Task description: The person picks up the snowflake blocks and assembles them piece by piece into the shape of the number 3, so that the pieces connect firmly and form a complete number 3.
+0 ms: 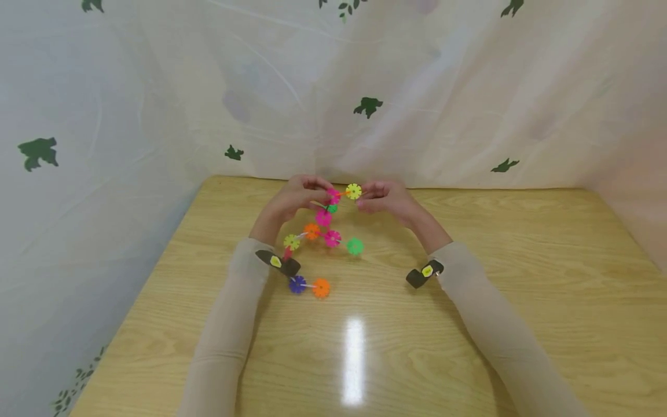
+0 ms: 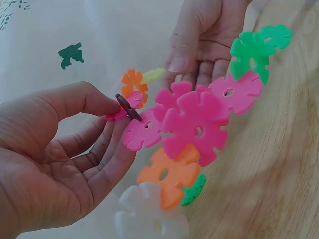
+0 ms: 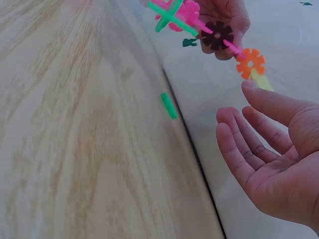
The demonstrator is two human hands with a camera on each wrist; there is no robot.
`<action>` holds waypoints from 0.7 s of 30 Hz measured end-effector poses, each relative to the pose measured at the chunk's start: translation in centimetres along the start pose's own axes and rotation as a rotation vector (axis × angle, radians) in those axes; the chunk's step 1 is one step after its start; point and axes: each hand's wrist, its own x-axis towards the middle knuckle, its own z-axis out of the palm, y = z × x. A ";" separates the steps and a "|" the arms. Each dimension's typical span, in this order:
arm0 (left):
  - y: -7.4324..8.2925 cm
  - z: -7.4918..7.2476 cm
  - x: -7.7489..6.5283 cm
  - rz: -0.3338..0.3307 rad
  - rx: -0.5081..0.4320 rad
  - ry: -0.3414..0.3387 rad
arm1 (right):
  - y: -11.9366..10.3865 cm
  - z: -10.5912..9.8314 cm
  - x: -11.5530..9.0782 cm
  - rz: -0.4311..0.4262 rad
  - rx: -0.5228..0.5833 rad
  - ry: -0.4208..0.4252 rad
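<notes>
A chain of interlocking plastic snowflake discs (image 1: 323,218) in pink, orange, green, yellow and other colours hangs over the table. My left hand (image 1: 294,200) pinches it between thumb and fingers at a pink disc (image 2: 119,110) beside a dark brown disc (image 2: 128,107). At the chain's far end sit an orange disc (image 3: 250,63) and a yellow disc (image 1: 354,191). Close to that yellow disc is my right hand (image 3: 274,154), its fingers loosely extended and the palm bare. Whether the right thumb touches the yellow disc is unclear.
A wooden table (image 1: 521,301) meets a pale cloth backdrop (image 1: 443,75) with green leaf prints at its far edge. Lower parts of the chain, a blue disc (image 1: 297,284) and an orange one (image 1: 321,288), show beside the left wrist. A green piece (image 3: 168,105) appears near the table edge.
</notes>
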 end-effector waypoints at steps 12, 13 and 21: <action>0.2 -0.8 -0.2 -0.043 -0.001 0.035 | 1.2 0.9 2.3 -0.048 -0.230 -0.106; 0.2 -0.9 -0.2 -0.047 0.000 0.040 | 1.3 1.0 2.6 -0.055 -0.252 -0.111; 0.2 -1.1 0.0 -0.068 0.011 0.075 | 1.5 2.5 4.1 -0.076 -0.323 -0.087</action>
